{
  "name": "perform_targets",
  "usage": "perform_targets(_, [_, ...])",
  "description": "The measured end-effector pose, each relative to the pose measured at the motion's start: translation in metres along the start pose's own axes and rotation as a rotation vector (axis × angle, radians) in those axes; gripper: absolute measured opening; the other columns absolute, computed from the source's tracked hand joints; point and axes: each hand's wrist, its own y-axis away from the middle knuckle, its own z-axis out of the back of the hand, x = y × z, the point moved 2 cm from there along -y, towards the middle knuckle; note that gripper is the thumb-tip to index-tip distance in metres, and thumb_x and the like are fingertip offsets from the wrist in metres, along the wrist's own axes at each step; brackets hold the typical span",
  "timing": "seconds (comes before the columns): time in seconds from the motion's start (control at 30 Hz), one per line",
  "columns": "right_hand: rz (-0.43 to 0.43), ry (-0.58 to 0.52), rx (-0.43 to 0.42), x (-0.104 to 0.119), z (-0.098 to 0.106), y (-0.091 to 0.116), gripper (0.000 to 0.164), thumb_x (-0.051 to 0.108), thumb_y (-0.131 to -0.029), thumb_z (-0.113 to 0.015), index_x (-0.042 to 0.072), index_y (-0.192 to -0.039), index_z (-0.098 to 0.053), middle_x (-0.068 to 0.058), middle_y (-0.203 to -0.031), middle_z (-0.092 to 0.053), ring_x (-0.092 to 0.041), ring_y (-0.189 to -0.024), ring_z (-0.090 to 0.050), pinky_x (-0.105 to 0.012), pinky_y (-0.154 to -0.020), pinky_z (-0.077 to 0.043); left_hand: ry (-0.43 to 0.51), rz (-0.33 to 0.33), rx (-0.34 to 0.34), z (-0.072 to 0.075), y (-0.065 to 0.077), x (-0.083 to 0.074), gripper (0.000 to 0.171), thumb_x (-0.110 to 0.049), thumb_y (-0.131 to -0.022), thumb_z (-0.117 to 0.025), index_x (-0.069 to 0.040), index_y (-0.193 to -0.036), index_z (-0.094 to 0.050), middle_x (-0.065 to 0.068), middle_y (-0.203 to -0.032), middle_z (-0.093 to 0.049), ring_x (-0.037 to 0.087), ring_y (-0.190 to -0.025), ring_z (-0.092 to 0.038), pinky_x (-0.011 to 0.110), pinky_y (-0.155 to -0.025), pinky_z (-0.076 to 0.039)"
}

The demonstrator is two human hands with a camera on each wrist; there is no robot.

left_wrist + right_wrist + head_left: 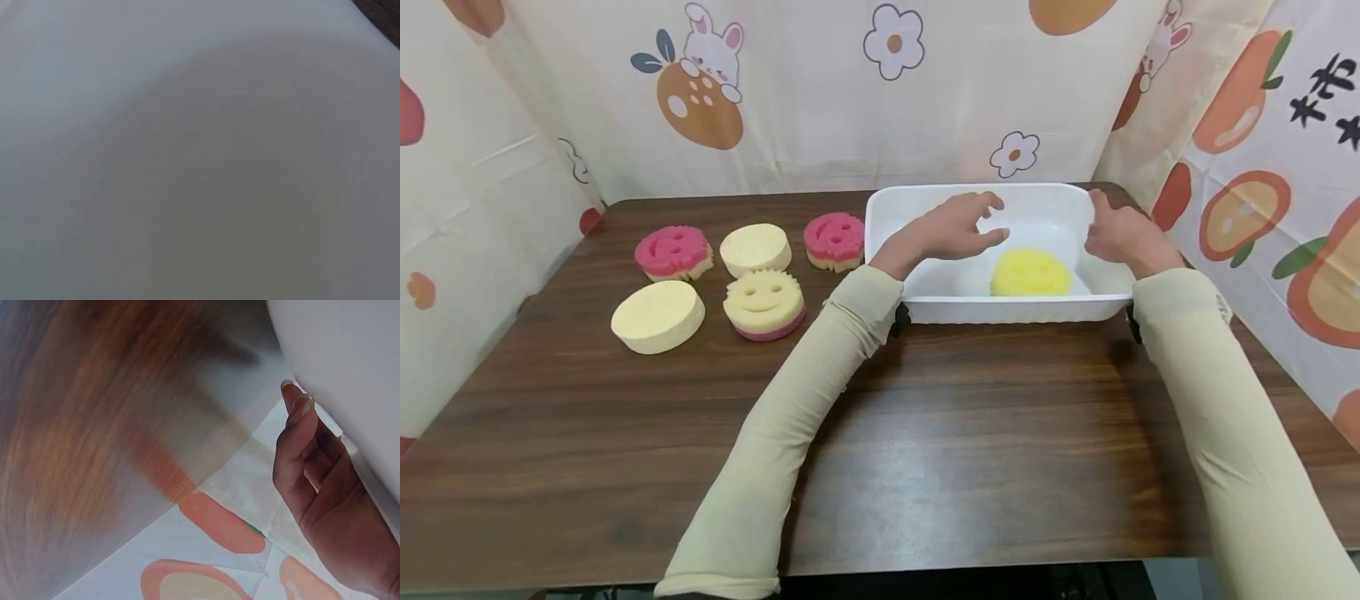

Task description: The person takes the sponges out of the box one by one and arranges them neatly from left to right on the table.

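A white plastic tub (985,312) stands at the back right of the table, with a yellow round sponge (1032,272) lying in it. Above the tub's left part, my left hand (953,227) hangs with thumb and fingers spread apart and nothing between them. The left wrist view is filled by a blurred pale surface. At the tub's right end, my right hand (1122,235) holds the rim. In the right wrist view, the bent fingers (294,440) lie against the tub's outer wall (350,369).
Left of the tub lie round sponges: two pink smiley ones (673,252) (835,239), two plain cream ones (658,317) (756,249) and a cream smiley one (764,302) with a pink base. Printed curtains (820,108) enclose the brown table (985,442) at back and sides.
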Motion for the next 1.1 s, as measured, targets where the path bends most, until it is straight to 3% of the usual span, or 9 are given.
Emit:
perform_targets(0.4, [0.021, 0.004, 0.006, -0.001, 0.004, 0.001, 0.086, 0.025, -0.1, -0.043, 0.011, -0.156, 0.02, -0.04, -0.142, -0.033, -0.049, -0.114, -0.044, -0.07, -0.102, -0.038, -0.033, -0.001, -0.001, -0.001, -0.004, -0.002, 0.055, -0.04, -0.102, -0.048, -0.01, -0.148, -0.039, 0.011, -0.145, -0.051, 0.018, -0.116, -0.06, 0.028, -0.104, -0.044])
perform_targets(0.5, [0.018, 0.006, 0.002, -0.001, 0.006, 0.001, 0.085, 0.024, -0.1, -0.043, 0.011, -0.156, 0.02, -0.04, -0.142, -0.033, -0.049, -0.115, -0.044, -0.07, -0.103, -0.038, -0.048, -0.016, 0.001, -0.002, -0.005, -0.004, 0.055, -0.039, -0.102, -0.048, -0.008, -0.147, -0.04, 0.012, -0.143, -0.052, 0.02, -0.124, -0.057, 0.028, -0.107, -0.043])
perform_targets(0.63, [0.015, 0.011, 0.004, -0.002, 0.007, 0.0, 0.085, 0.023, -0.1, -0.042, 0.01, -0.155, 0.021, -0.041, -0.141, -0.033, -0.049, -0.115, -0.044, -0.069, -0.103, -0.038, -0.089, -0.02, 0.023, -0.004, -0.007, -0.005, 0.055, -0.04, -0.102, -0.046, -0.008, -0.147, -0.04, 0.01, -0.143, -0.052, 0.019, -0.134, -0.049, 0.028, -0.111, -0.04])
perform_targets(0.93, [0.015, 0.002, 0.015, -0.002, 0.006, -0.002, 0.087, 0.022, -0.099, -0.044, 0.012, -0.155, 0.022, -0.04, -0.142, -0.034, -0.049, -0.115, -0.044, -0.069, -0.103, -0.038, -0.11, 0.026, 0.105, -0.01, -0.013, -0.007, 0.058, -0.045, -0.102, -0.044, -0.013, -0.15, -0.035, 0.007, -0.149, -0.048, 0.017, -0.138, -0.045, 0.028, -0.114, -0.037])
perform_targets(1.1, [0.012, -0.014, 0.042, 0.0, 0.003, 0.0, 0.088, 0.024, -0.1, -0.045, 0.015, -0.155, 0.023, -0.039, -0.144, -0.032, -0.049, -0.116, -0.043, -0.07, -0.103, -0.037, -0.121, 0.03, 0.115, -0.014, -0.016, -0.008, 0.059, -0.046, -0.102, -0.043, -0.013, -0.15, -0.034, 0.006, -0.15, -0.047, 0.016, -0.138, -0.045, 0.028, -0.114, -0.037])
